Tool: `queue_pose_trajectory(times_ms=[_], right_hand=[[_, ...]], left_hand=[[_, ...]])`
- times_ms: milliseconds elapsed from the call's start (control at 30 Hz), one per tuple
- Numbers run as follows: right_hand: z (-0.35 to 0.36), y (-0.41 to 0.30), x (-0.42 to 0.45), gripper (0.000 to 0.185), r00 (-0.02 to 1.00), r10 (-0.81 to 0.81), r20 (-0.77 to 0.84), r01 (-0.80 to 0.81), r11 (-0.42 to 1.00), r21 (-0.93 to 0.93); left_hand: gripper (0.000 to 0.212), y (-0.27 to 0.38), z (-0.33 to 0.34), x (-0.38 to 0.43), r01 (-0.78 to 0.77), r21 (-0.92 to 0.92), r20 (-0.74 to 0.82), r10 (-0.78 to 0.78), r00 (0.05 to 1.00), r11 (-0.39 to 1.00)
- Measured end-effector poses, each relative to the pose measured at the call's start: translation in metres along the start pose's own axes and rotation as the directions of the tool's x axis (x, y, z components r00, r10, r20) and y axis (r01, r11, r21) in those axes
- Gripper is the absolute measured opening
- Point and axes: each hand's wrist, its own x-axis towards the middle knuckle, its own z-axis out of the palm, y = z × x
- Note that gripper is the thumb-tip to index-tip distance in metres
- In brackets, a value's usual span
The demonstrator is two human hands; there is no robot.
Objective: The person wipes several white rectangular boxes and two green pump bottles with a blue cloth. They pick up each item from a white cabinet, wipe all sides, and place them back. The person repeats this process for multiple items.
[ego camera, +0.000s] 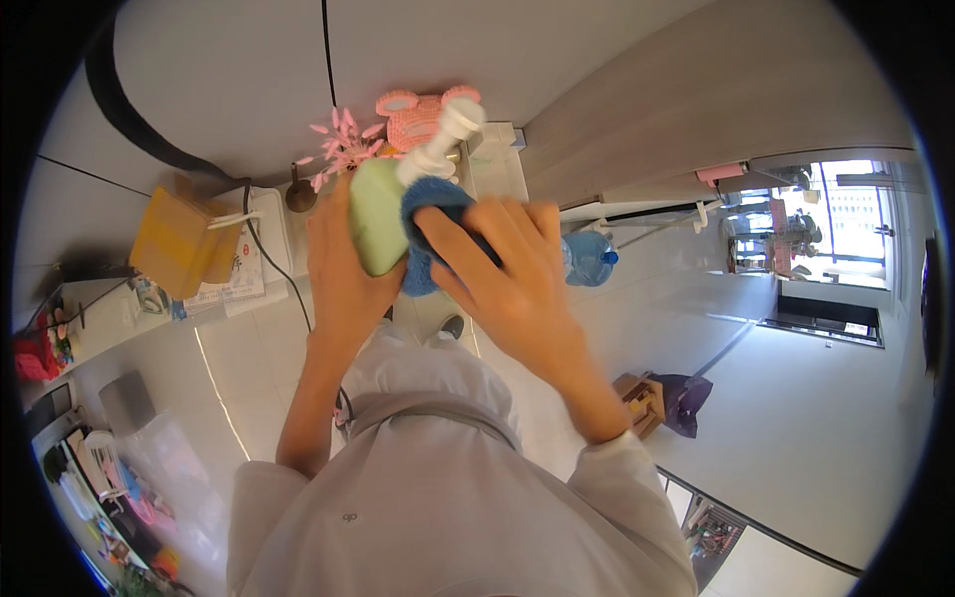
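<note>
My left hand [336, 257] is closed around a pale green pump bottle [377, 216], gripping it from its left side and from below. The bottle is tilted, and its white pump head [448, 138] points away to the upper right. In my right hand [522, 276] is a bunched blue cloth [439, 195], with fingers pressed into its folds. The cloth lies against the bottle's right side, just below the pump collar. My right fingers are partly blurred. Both hands are held up in front of my body, over the edge of a white shelf.
Behind the bottle stand a pink bear-shaped ornament [414, 123] and pink dried flowers [347, 142]. To the left, a yellow-taped cardboard box [183, 242] sits by papers and a black cable [280, 269]. A blue water jug [589, 259] is at the right.
</note>
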Motion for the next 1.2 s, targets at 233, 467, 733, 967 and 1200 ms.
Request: queue_pose_trajectory(times_ms=[233, 467, 733, 967, 1200], right_hand=[[0.026, 0.023, -0.017, 0.024, 0.722, 0.674, -0.16, -0.388, 0.584, 0.713], [-0.016, 0.025, 0.0, 0.028, 0.833, 0.539, 0.126, -0.364, 0.363, 0.857], [-0.04, 0.043, -0.05, 0.017, 0.849, 0.455, 0.27, -0.45, 0.353, 0.821], [-0.051, 0.015, -0.074, 0.025, 0.588, 0.784, 0.2, -0.32, -0.002, 0.947], [-0.034, 0.021, -0.065, 0.029, 0.541, 0.781, -0.312, -0.331, 0.539, 0.775]], left_hand=[[0.086, 0.027, -0.022, -0.004, 0.553, -0.672, 0.504, -0.243, 0.829, 0.492], [0.092, 0.03, -0.019, -0.02, 0.503, -0.608, 0.712, 0.142, 0.688, 0.614], [0.09, 0.041, -0.001, -0.033, 0.768, -0.571, 0.816, 0.1, 0.569, 0.29], [0.067, 0.03, 0.006, -0.027, 0.784, -0.453, 0.817, -0.154, 0.556, 0.424], [0.078, 0.041, 0.017, -0.018, 0.494, -0.44, 0.666, -0.097, 0.74, 0.75]])
